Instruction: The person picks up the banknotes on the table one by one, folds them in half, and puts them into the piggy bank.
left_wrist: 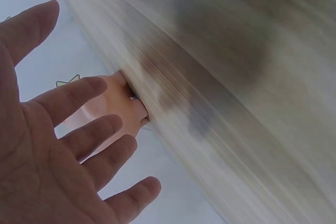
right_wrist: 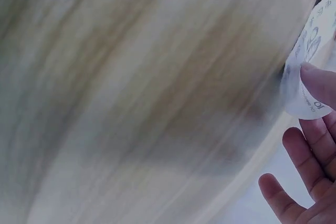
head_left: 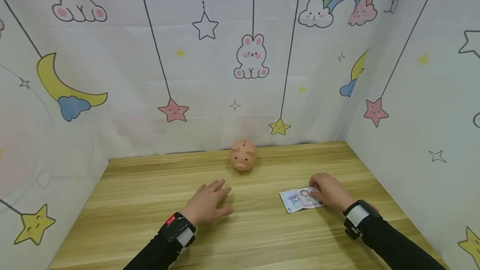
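My right hand (head_left: 331, 191) pinches the right end of a small printed banknote (head_left: 298, 200) between thumb and fingers. A crease runs across the note, which lies low over the wooden table. In the right wrist view the thumb presses on the note's face (right_wrist: 307, 90), with the fingers behind it. My left hand (head_left: 210, 204) hovers over the table with its fingers spread and holds nothing. Beyond it, near the table's back edge, sits an orange-pink piggy bank (head_left: 243, 155) facing me, a dark slot on top. The left wrist view shows the piggy bank (left_wrist: 118, 103) partly hidden behind the fingers.
A pale wood-grain table (head_left: 157, 186) spreads under both hands. White cloth walls (head_left: 210, 128) with printed bunnies, stars and a rainbow rise at the back and sides. Both wrists wear black straps with small devices (head_left: 179, 228).
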Available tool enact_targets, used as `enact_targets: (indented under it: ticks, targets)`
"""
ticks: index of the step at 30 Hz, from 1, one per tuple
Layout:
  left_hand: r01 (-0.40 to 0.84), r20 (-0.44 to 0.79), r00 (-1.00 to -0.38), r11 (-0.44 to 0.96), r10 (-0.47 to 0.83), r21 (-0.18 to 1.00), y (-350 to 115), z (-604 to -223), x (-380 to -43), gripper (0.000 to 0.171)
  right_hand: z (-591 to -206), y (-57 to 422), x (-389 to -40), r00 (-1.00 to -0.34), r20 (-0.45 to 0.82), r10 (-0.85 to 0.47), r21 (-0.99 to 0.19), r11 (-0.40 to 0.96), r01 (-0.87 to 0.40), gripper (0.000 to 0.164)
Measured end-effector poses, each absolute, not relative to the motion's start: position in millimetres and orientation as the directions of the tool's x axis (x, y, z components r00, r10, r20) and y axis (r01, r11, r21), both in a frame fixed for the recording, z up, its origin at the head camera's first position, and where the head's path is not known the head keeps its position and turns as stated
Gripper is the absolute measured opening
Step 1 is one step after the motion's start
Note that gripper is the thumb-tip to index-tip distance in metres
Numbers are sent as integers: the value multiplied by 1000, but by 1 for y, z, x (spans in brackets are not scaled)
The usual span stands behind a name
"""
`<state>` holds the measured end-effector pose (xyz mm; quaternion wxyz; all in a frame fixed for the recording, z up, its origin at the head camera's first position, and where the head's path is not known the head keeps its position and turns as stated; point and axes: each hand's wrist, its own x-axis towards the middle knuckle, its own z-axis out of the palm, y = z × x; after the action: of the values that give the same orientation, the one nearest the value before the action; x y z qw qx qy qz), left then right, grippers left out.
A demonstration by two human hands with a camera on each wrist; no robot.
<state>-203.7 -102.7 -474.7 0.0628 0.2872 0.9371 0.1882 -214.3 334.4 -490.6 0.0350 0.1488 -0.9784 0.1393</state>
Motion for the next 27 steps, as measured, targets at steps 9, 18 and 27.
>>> enact_targets:
  ticks: [9,18,27]
  targets:
    - [521,7,-827,761,563,387,-102,-472,-204,63,-484,328,-217,-951,115,-286,-332,891,-308,18]
    - [522,34,-832,762,553,383,-98,-470,-208,64,-447,305,-213,-887,332,-320,-429,786,-444,15]
    - [543,127,-827,719,548,434,-98,-460,-210,64,-409,260,-207,-716,592,-370,-359,674,-645,21]
